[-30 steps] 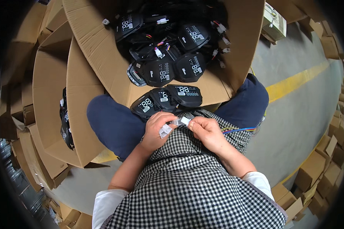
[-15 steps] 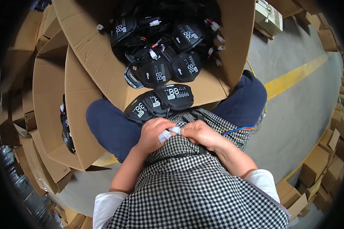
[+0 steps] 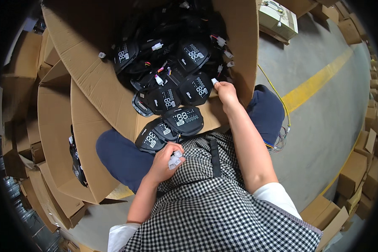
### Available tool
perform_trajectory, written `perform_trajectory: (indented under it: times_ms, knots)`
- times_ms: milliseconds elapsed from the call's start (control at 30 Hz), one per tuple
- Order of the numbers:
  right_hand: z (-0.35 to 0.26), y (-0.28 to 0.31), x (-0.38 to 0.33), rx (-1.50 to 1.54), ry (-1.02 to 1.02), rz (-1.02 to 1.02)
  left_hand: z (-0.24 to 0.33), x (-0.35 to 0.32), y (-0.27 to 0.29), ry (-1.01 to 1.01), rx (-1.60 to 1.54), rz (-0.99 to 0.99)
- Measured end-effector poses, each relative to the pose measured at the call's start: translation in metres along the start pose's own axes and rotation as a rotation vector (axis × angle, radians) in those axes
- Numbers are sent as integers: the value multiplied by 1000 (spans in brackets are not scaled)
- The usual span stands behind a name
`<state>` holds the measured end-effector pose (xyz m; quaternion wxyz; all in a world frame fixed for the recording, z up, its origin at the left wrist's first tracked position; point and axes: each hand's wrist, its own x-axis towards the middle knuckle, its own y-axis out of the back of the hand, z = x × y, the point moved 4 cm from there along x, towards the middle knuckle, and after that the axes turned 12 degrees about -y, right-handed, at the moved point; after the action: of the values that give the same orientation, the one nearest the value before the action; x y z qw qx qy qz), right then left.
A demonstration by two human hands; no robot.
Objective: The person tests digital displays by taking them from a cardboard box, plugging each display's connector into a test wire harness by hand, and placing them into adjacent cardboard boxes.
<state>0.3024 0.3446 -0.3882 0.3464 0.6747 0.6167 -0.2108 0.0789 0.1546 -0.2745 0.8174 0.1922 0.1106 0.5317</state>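
Over my lap, my left hand (image 3: 161, 164) is closed around white plastic connectors (image 3: 174, 160) that stick out from its fingers. My right arm reaches forward to the carton's mouth, where my right hand (image 3: 227, 93) pinches another small white connector (image 3: 214, 81) between thumb and fingertips. Just beyond my left hand, a few black display units (image 3: 184, 121) with white printed symbols overlap on the carton's front flap. Further in, more black display units (image 3: 196, 87) lie heaped with their cables and white plugs (image 3: 158, 80).
A large open cardboard carton (image 3: 82, 50) stands between my knees. More cartons (image 3: 56, 138) crowd the left side, and others (image 3: 353, 168) line the right. A beige box (image 3: 277, 21) sits on the floor at the far right. Coloured wires (image 3: 281, 136) hang beside my right knee.
My right hand has left my lap and moved forward to the carton, with a white connector in its fingers. My left hand stays over my lap with its connectors. The view has shifted slightly.
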Motion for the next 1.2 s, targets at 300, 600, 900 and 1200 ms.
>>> perform_trajectory:
  times_ms: [300, 600, 900, 1200]
  knots:
    - [16, -33, 21, 361, -55, -291, -14, -18, 0, 49, -204, 217]
    - [23, 5, -104, 316, 420, 101, -2, -5, 5, 58, -139, 470]
    - [32, -29, -199, -495, 908, -201, 9, 34, -8, -243, -35, 172]
    - [-2, 23, -224, -546, 483, -374, -9, 20, -13, -155, -263, 178]
